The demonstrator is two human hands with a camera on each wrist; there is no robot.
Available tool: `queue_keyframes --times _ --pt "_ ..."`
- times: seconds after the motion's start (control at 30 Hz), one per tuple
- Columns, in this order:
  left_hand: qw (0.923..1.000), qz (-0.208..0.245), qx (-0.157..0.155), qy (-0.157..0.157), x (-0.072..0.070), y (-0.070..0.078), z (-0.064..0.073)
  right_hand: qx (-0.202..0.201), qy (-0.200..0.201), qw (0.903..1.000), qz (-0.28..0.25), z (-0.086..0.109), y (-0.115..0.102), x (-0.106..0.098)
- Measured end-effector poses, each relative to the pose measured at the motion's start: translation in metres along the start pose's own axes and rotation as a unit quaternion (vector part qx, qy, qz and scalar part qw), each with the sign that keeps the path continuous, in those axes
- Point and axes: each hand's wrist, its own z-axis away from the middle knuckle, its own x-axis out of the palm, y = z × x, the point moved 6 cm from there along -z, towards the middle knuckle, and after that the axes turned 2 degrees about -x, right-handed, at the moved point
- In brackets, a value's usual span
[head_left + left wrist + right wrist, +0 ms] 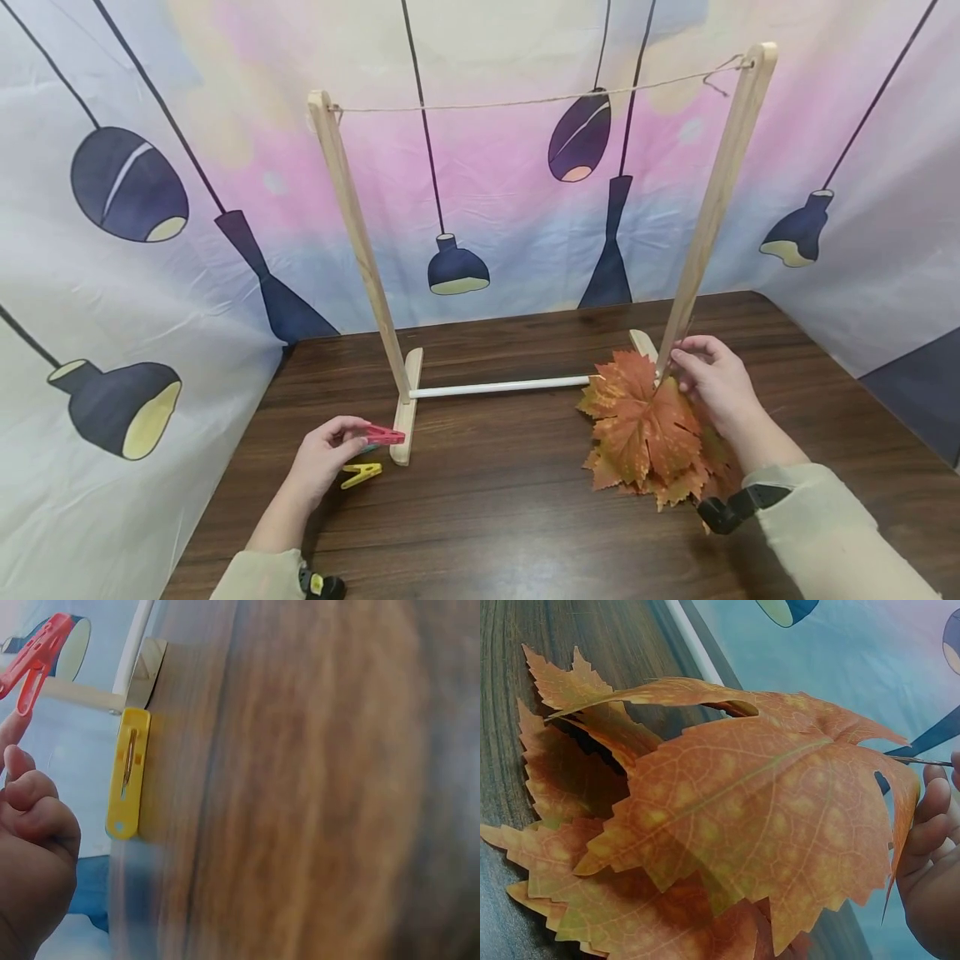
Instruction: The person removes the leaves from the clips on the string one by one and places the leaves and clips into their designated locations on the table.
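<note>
Between thumb and fingers, my left hand point(327, 454) pinches a red clothespin point(384, 435), raised a little above the table by the left foot of the wooden frame. A yellow clothespin point(362, 475) lies just below that hand, and a bit of a teal one point(370, 448) peeks out behind. My right hand point(716, 383) pinches the thin stem point(922, 761) of an orange artificial maple leaf point(780, 802). Under it, more orange leaves point(652, 915) lie piled on the table near the right post.
The wooden frame has a left post point(360, 242), a right post point(712, 200) and a white bar point(502, 387) low between them. A twine line point(517, 102) runs across the tops. Behind the brown table point(480, 517) hangs a lamp-patterned cloth point(510, 192).
</note>
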Motion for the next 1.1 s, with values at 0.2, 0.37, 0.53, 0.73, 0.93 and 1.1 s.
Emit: queue_keyframes --times 0.2,0.37,0.53,0.73,0.93,1.1 --pt "0.9999 0.003 -0.01 0.008 -0.008 -0.007 0.007 -0.002 0.001 1.0 0.006 0.001 -0.001 0.0" --pt "0.9995 -0.01 -0.031 0.004 -0.012 -0.015 0.015 0.002 0.0 1.0 -0.001 0.0 0.001 0.002" --pt "0.9992 0.002 -0.038 0.011 -0.015 -0.021 0.019 -0.001 0.002 1.0 0.001 0.0 0.001 0.002" --pt "0.9989 0.017 -0.041 0.018 -0.017 -0.022 0.027 0.006 0.0 1.0 0.001 0.001 0.002 0.002" --pt "0.9987 0.019 -0.043 0.019 -0.019 -0.027 0.033 0.006 0.002 0.9998 -0.017 0.003 0.003 0.001" --pt "0.9991 -0.032 -0.022 0.018 -0.022 -0.032 0.04 0.007 0.001 0.9999 -0.015 0.005 0.002 0.001"
